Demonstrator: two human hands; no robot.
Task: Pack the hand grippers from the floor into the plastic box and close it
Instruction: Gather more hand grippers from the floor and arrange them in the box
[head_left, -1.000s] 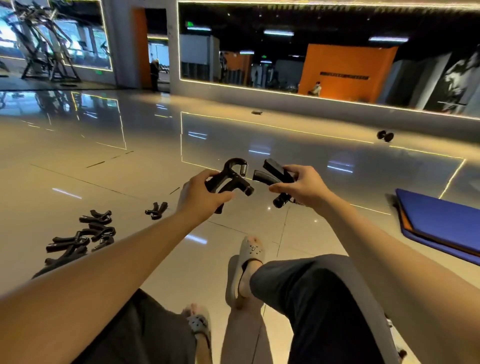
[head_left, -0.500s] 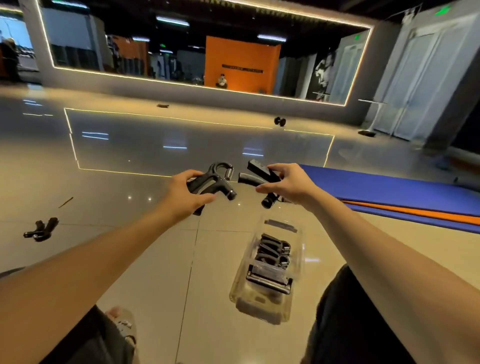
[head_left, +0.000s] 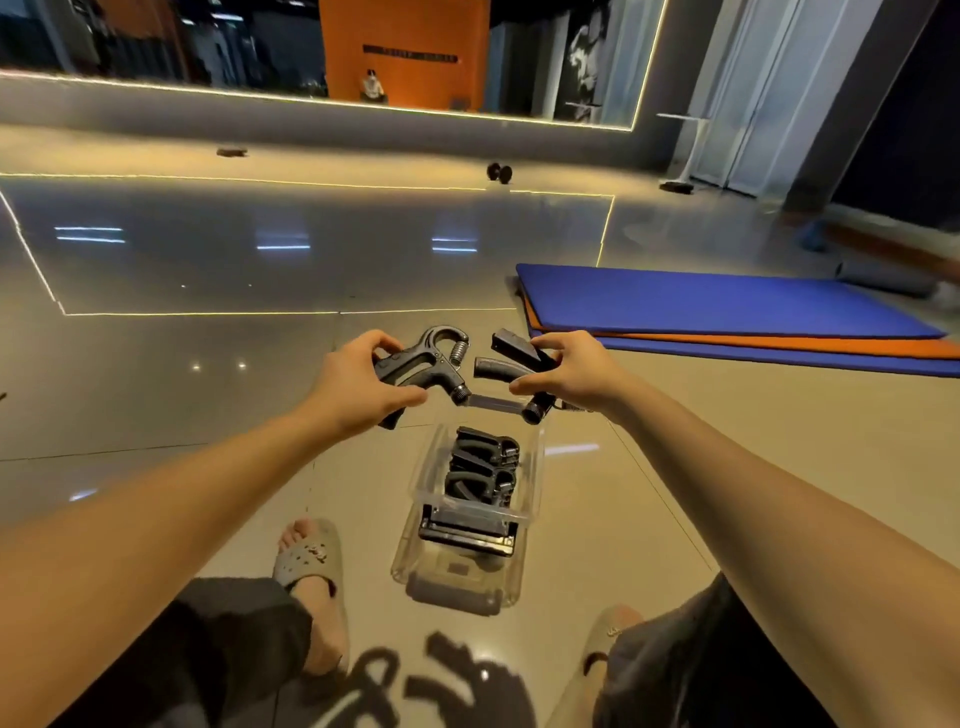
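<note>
My left hand (head_left: 358, 392) grips a black hand gripper (head_left: 428, 364) with a metal spring at its top. My right hand (head_left: 569, 371) grips a second black hand gripper (head_left: 506, 358) by its handles. Both are held side by side in the air, just above the far end of a clear plastic box (head_left: 530, 467) that stands open on the floor between my feet. Several black hand grippers (head_left: 483, 470) lie stacked inside the box. Its clear lid (head_left: 457, 584) lies at the near end, with a black latch (head_left: 467, 535) along the rim.
A blue and orange exercise mat (head_left: 727, 312) lies on the floor to the right. A small dumbbell (head_left: 498, 172) sits far off near the mirrored wall. My sandalled feet (head_left: 311, 558) flank the box. Blurred dark shapes (head_left: 441, 686) lie at the bottom edge.
My view has swung right and down, from the loose grippers on the left floor to the box. Both hands, each still holding a gripper, now hover over the box.
</note>
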